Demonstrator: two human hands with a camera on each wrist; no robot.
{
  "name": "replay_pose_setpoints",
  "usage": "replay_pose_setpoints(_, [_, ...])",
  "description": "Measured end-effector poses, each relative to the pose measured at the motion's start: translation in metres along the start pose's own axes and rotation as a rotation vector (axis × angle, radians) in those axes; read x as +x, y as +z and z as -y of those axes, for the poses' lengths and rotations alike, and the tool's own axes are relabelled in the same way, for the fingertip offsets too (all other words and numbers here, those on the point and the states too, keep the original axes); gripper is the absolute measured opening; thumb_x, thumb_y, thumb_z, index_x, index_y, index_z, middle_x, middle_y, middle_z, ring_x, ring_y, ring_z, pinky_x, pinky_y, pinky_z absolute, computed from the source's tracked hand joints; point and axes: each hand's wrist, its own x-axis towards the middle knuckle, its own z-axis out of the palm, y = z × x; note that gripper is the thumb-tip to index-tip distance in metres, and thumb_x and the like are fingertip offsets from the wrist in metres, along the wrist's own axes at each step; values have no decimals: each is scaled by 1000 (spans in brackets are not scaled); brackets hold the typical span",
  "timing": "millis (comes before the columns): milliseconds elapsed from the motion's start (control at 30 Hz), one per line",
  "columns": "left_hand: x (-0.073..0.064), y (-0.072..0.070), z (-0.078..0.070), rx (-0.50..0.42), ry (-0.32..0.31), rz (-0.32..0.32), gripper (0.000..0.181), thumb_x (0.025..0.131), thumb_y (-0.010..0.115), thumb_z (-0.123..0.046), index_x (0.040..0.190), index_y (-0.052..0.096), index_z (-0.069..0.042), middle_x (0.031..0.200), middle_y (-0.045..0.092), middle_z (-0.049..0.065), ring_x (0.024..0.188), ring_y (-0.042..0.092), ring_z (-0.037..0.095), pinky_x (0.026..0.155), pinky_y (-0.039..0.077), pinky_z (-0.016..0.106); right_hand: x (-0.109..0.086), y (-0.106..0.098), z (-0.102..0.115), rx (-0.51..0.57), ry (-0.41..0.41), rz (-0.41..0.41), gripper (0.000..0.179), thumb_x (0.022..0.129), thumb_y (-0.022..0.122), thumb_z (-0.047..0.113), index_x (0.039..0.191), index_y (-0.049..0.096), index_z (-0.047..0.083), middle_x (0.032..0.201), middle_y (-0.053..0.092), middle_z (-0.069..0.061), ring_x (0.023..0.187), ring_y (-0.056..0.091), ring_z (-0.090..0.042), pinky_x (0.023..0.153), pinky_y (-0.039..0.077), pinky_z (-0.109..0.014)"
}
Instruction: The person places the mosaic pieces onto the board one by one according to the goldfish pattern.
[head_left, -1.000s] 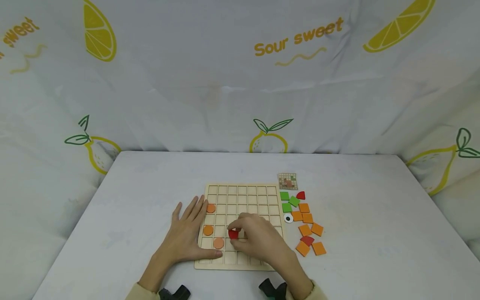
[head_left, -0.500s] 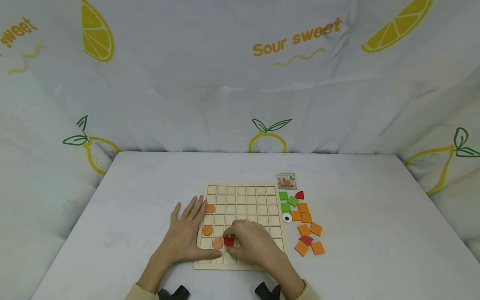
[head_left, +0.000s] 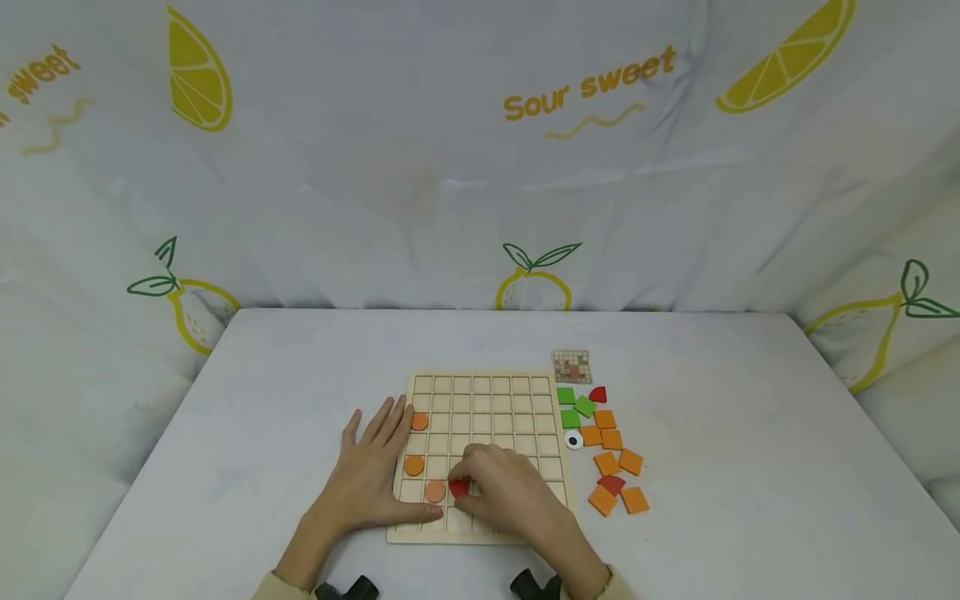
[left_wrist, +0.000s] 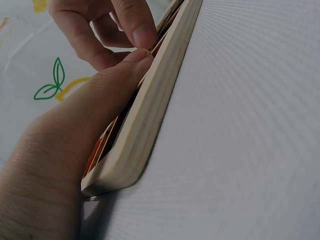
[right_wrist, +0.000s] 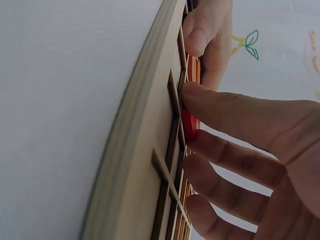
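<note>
A red piece is pinched in the right hand's grip over the grid board near its front edge, the left hand spread across the left edge, loose tiles right of the grip, tabletop stretching beyond, and cloth reading "Sour sweet" behind.

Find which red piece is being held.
The red piece pinched by the right hand at the wooden grid board; the other two red pieces lie off the board, to its right.
</note>
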Motion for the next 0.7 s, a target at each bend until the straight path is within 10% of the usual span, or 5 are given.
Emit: replay_pose_setpoints(700, [0,0,-1,16,3,-3,139,61,61,-96,161,28,-5,171,24,12,160,21,33,122,8,69,-2,-2,-3,4,30,1,16,80,87,16,95,83,11,83,64,7,68,46,-2,59,40,-16])
